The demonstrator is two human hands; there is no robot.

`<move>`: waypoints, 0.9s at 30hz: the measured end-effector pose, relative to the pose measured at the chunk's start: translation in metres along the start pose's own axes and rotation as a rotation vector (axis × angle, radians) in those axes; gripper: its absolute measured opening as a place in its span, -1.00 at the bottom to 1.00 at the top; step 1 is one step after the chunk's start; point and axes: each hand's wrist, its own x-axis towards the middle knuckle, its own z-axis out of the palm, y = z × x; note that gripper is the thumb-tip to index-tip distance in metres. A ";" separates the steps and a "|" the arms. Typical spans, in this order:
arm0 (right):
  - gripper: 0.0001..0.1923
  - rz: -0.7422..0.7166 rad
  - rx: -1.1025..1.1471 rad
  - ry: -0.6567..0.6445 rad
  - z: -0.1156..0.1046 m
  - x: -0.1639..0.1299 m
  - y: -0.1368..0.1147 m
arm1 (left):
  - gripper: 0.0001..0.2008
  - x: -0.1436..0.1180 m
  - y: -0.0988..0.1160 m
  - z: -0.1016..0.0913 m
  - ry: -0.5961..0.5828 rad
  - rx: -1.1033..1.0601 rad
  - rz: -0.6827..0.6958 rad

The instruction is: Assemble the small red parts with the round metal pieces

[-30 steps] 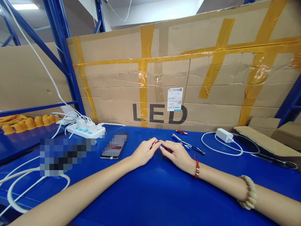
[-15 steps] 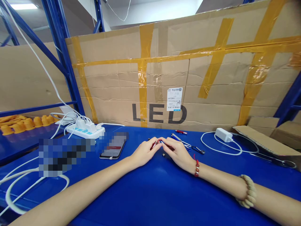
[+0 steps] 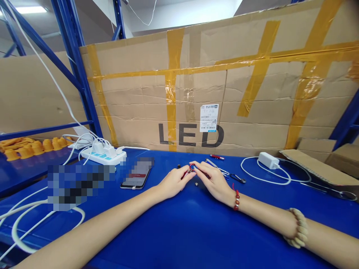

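My left hand (image 3: 174,181) and my right hand (image 3: 213,180) meet over the blue table (image 3: 179,228), fingertips pinched together on a small red pen-like part (image 3: 188,171). The right fingertips cover its far end. A tiny dark piece (image 3: 196,184) lies on the table just under the hands, and another (image 3: 178,166) lies just behind the left hand. A second red pen (image 3: 216,157) lies further back, near the cardboard. Right of my right hand lie small metal clips and a dark ring (image 3: 238,178).
A phone (image 3: 136,174) lies left of the hands, with a white power strip (image 3: 103,154) and white cables (image 3: 25,220) beyond. A white charger (image 3: 268,160) with its cord sits at the right. A taped cardboard wall (image 3: 252,93) closes the back. Orange caps (image 3: 30,145) sit on the left shelf.
Both hands have stayed together, lifting the red part slightly off the table and turning it. A small dark piece now shows on the table below them.
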 end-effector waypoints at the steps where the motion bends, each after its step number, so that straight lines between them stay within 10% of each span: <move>1: -0.66 0.004 -0.010 -0.002 0.000 0.000 0.000 | -0.72 0.000 0.000 0.000 -0.005 -0.001 -0.002; 27: -0.67 -0.017 -0.069 0.017 0.002 -0.001 0.003 | -0.66 0.000 -0.002 0.000 -0.002 -0.058 -0.019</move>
